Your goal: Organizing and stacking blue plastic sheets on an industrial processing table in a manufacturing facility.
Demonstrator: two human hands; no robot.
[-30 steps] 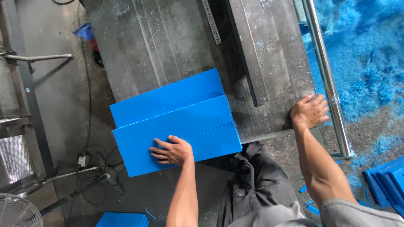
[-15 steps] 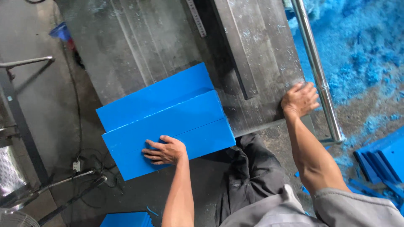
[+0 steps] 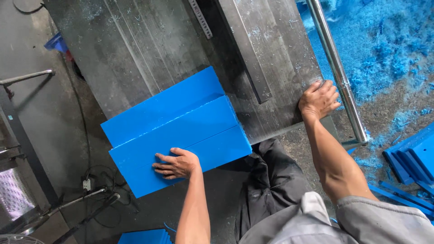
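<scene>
head view | stack of flat blue plastic boards (image 3: 176, 129) lies on the grey scratched metal table (image 3: 149, 45), overhanging its near edge | left hand (image 3: 177, 164) pressed flat on the boards, gripping nothing | right hand (image 3: 318, 99) palm-down on the table's right corner, beside the shiny steel rail (image 3: 337, 68)

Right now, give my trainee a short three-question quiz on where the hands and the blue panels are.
1. True or false: the left hand lies flat on the blue panels.
2. What does the right hand rest on? A) the blue panels B) the near right corner of the grey metal table, beside the shiny steel rail C) the floor
3. Fill in: past the rail, the ground is strewn with blue ____.

Key: 1 true. 2 B. 3 shavings.
</scene>
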